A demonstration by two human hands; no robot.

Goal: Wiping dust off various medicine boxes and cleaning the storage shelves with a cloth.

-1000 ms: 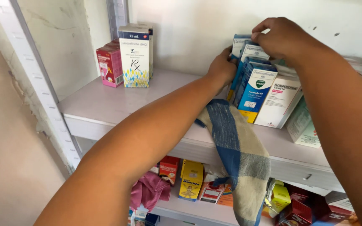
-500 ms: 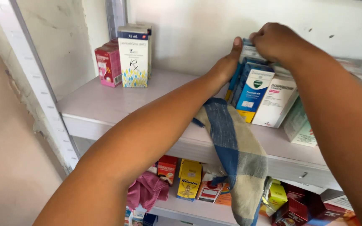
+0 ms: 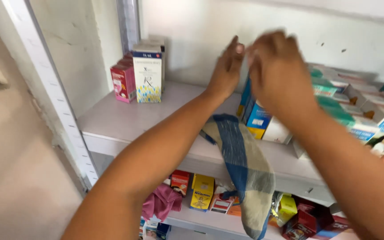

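Note:
Both my hands are up at a row of upright blue-and-white medicine boxes (image 3: 258, 116) on a white shelf (image 3: 121, 129). My left hand (image 3: 227, 71) is held flat with straight fingers against the left end of the row. My right hand (image 3: 281, 75) is blurred and covers the box tops, so its grip is hidden. A blue and beige checked cloth (image 3: 242, 165) lies under my left forearm and hangs over the shelf's front edge.
A pink-red box (image 3: 123, 83) and a taller white box (image 3: 147, 76) stand at the shelf's back left by a metal upright (image 3: 127, 22). Green and white boxes (image 3: 334, 100) pile up at the right. The lower shelf holds a yellow box (image 3: 202, 191), a pink cloth (image 3: 163, 201) and red boxes (image 3: 307, 218).
Both hands have come closer together over the tops of the blue-and-white boxes, and the right hand now moves fast enough to blur. The view has shifted closer and slightly left.

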